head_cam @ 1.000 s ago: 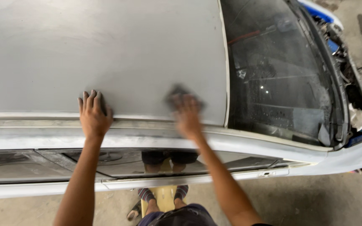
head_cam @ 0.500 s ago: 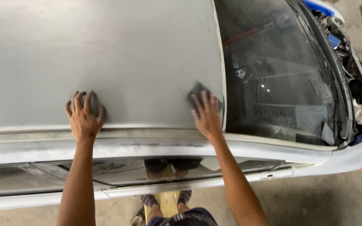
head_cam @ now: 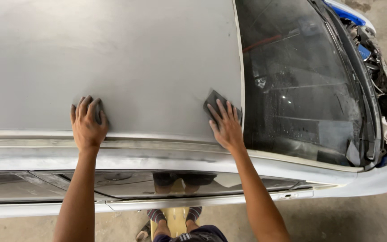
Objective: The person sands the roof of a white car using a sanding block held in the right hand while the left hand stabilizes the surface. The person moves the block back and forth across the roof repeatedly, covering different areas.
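2 bare hands press flat on a dull grey car roof [head_cam: 113,54]. The right hand [head_cam: 225,127] holds a dark sanding pad [head_cam: 213,101] beside the windshield [head_cam: 301,89] edge; the left hand [head_cam: 87,124] covers another pad [head_cam: 98,112]. Even, flat pressure suits this sanding. Open roof lies ahead; the windshield seam bounds the right.

Both bare forearms extend forward from the lower edge of the view, roughly parallel and well apart. The left hand [head_cam: 87,123] lies palm down, fingers close together and pointing away from the body, wrist straight. The right hand [head_cam: 225,125] also lies palm down, its 4 fingers slightly spread and angled toward the left, forearm slanting inward from the elbow.
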